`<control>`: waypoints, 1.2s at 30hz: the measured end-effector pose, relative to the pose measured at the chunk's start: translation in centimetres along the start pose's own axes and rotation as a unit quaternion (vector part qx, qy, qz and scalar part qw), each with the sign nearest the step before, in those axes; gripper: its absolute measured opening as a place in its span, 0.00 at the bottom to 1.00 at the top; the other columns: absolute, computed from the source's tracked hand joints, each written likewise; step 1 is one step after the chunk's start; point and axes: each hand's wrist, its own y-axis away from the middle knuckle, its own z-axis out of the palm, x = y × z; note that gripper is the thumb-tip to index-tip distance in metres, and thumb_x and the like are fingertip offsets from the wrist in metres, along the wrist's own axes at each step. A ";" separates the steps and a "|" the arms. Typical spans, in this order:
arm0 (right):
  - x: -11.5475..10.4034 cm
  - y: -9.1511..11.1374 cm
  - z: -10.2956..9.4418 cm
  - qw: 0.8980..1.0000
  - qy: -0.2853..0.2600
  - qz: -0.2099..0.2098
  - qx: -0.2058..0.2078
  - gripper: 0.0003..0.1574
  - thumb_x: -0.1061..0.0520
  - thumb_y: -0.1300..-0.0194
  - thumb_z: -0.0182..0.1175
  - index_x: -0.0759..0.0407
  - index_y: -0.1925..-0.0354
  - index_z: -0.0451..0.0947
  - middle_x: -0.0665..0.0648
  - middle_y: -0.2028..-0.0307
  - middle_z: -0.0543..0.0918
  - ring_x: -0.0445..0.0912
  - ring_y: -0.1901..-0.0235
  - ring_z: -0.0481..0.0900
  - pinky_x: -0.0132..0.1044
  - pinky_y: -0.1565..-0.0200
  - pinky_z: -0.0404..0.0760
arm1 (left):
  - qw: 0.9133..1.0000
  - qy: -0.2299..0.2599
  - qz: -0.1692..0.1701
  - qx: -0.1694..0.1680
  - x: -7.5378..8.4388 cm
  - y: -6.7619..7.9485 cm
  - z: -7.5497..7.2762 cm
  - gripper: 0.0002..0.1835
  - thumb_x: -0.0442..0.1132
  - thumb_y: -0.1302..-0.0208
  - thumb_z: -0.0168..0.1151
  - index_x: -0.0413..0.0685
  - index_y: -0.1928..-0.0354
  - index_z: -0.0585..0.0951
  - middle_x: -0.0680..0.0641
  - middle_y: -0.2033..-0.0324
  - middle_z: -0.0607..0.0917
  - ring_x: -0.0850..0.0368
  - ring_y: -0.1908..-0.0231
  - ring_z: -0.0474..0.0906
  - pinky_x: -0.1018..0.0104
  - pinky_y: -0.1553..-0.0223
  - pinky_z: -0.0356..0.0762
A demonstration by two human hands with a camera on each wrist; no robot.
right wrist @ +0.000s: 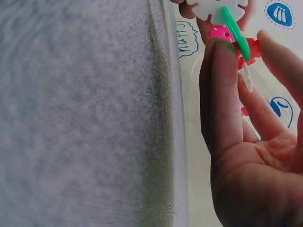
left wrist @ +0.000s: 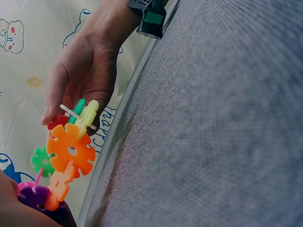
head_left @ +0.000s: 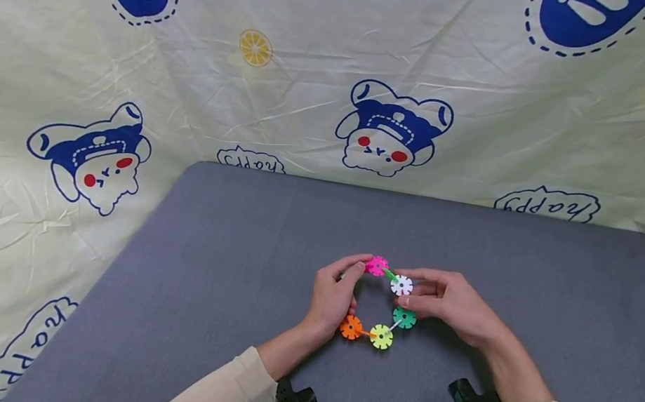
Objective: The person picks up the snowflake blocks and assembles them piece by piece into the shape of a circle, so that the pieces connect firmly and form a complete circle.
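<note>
A ring of linked plastic snowflake discs is held above the table between both hands. In the head view, its pink disc, white disc, teal disc, yellow disc and orange disc show. My left hand grips the ring's left side; the left wrist view shows a purple disc against it. On the other side, my right hand pinches a red disc between fingers and thumb, as the right wrist view shows. Fingers partly hide the held discs.
Beneath both hands lies a grey cloth-covered table. Behind it hangs a pale printed sheet with cartoon figures. Each wrist wears a black camera mount, one at the left and one at the right.
</note>
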 end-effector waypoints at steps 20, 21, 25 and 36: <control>0.2 -0.4 -0.4 0.998 0.029 0.047 0.043 0.34 0.49 0.37 0.65 0.62 0.38 0.71 0.66 0.53 0.75 0.54 0.62 0.79 0.45 0.63 0.83 | 0.998 -0.049 -0.015 -0.035 -2.4 -1.8 -0.7 0.18 0.42 0.32 0.56 0.46 0.42 0.78 0.42 0.69 0.86 0.51 0.74 0.82 0.69 0.78 0.74; 0.3 -0.4 -0.4 0.998 0.024 0.047 0.042 0.34 0.49 0.37 0.65 0.63 0.37 0.71 0.66 0.52 0.76 0.54 0.61 0.79 0.45 0.63 0.83 | 0.997 -0.067 -0.011 -0.031 -2.4 -1.9 -0.9 0.18 0.42 0.32 0.56 0.45 0.43 0.78 0.45 0.69 0.86 0.53 0.73 0.82 0.69 0.75 0.74; 0.5 -0.5 -0.6 0.998 0.013 0.047 0.043 0.35 0.50 0.36 0.64 0.65 0.37 0.69 0.67 0.48 0.75 0.53 0.61 0.80 0.45 0.62 0.83 | 0.991 -0.134 -0.010 -0.019 -2.3 -2.2 -1.3 0.16 0.43 0.34 0.57 0.46 0.47 0.81 0.55 0.66 0.86 0.61 0.66 0.80 0.67 0.64 0.75; 0.7 -0.9 -0.5 0.991 0.089 0.084 0.060 0.32 0.49 0.36 0.63 0.67 0.40 0.71 0.61 0.60 0.80 0.52 0.65 0.80 0.43 0.65 0.83 | 0.970 -0.237 -0.012 -0.061 -2.1 -2.0 -2.1 0.16 0.48 0.32 0.56 0.49 0.51 0.84 0.58 0.63 0.83 0.63 0.65 0.75 0.65 0.65 0.74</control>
